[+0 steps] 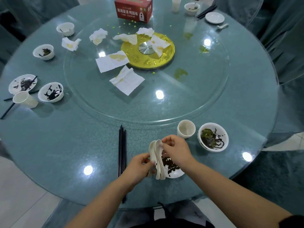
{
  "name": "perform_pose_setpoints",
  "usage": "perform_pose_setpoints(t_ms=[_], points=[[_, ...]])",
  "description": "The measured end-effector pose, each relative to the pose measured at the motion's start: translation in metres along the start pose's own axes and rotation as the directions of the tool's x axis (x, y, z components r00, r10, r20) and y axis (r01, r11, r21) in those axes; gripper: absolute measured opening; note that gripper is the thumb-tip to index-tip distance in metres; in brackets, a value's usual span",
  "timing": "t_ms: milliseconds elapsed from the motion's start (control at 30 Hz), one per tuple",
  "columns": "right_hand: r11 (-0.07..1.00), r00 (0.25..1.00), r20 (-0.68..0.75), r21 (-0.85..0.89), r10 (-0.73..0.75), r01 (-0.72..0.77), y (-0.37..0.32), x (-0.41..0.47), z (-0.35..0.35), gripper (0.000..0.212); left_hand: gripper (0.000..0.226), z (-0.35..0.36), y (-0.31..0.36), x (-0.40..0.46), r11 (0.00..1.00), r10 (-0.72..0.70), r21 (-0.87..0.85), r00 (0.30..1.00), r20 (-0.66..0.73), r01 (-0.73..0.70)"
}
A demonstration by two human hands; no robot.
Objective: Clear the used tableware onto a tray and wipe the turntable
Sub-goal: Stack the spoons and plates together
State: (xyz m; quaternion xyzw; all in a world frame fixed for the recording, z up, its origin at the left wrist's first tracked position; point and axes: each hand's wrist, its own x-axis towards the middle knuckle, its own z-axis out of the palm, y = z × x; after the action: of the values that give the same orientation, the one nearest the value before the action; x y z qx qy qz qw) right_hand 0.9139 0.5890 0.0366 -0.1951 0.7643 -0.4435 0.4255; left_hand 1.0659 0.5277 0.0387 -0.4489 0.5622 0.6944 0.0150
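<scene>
Several white ceramic soup spoons (158,159), smooth and glossy, are being held as a nested stack above a small white plate (174,173) smeared with dark residue, at the near edge of the round table (65,153). The handle end of the stack is being gripped by the left hand (139,168), its fingers curled round it, while the bowl end of the topmost spoon is being pinched by the right hand (176,149); the two hands are being kept close together on the stack. A pair of long black chopsticks (122,155) is lying straight just left of the hands. To the right, a cylindrical paper cup (186,131) is standing upright beside a round white bowl (213,139) holding green leaves and dark sauce. The circular glass turntable (205,89), transparent and reflective, is being occupied by crumpled white napkins (127,81) stained yellow, small green crumbs, greenish smears and a red cardboard box (133,9); its hub is a gold embossed disc (148,60) with a polished metal centre. Along the left rim, soiled white bowls (51,92), a flat plate (22,83) and another paper cup (24,99) are being shown; further tableware is lying at the far right
</scene>
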Motion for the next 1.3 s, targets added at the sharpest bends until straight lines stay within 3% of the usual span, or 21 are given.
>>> perform_pose_setpoints(t_ms=[233, 433, 600, 667, 833, 967, 1033, 1133, 1300], points=[[1.000, 0.997, -0.070, -0.014, -0.009, 0.008, 0.005, -0.002, 0.010, 0.004, 0.026, 0.005, -0.001, 0.000, 0.998, 0.045, -0.046, 0.995, 0.086, -0.041], [0.999, 0.998, -0.054, 0.032, 0.022, -0.020, 0.002, -0.002, 0.013, 0.004, 0.037, 0.009, 0.005, -0.001, 0.997, -0.032, -0.066, 0.998, 0.059, 0.036], [1.000, 0.998, -0.067, -0.003, 0.012, -0.012, 0.004, 0.000, 0.016, 0.011, 0.020, 0.008, -0.001, 0.002, 1.000, 0.016, -0.006, 0.999, 0.029, -0.015], [1.000, 0.998, -0.055, -0.001, 0.006, -0.006, 0.004, 0.001, 0.018, 0.012, 0.018, 0.007, -0.005, 0.007, 1.000, 0.021, 0.001, 1.000, -0.011, -0.021], [0.965, 0.997, 0.014, -0.252, -0.076, 0.077, 0.007, 0.007, 0.015, 0.017, 0.015, -0.005, -0.013, 0.015, 0.985, 0.051, 0.173, 0.987, -0.154, -0.024], [0.896, 0.993, 0.066, -0.429, -0.096, 0.115, 0.018, 0.008, 0.002, 0.025, 0.015, -0.022, -0.027, 0.027, 0.933, 0.016, 0.349, 0.957, -0.288, 0.089], [0.850, 0.994, 0.024, -0.517, -0.109, 0.105, 0.029, 0.008, -0.008, 0.028, 0.013, -0.029, -0.035, 0.034, 0.887, 0.012, 0.442, 0.950, -0.313, 0.135], [0.829, 0.997, -0.064, -0.559, -0.044, 0.001, 0.044, 0.004, -0.026, 0.038, 0.010, -0.032, -0.044, 0.042, 0.846, 0.030, 0.507, 0.934, -0.356, 0.166], [0.865, 0.997, -0.003, -0.497, 0.075, -0.066, 0.059, -0.008, -0.046, 0.053, 0.005, -0.026, -0.048, 0.046, 0.827, 0.073, 0.528, 0.895, -0.439, 0.192]])
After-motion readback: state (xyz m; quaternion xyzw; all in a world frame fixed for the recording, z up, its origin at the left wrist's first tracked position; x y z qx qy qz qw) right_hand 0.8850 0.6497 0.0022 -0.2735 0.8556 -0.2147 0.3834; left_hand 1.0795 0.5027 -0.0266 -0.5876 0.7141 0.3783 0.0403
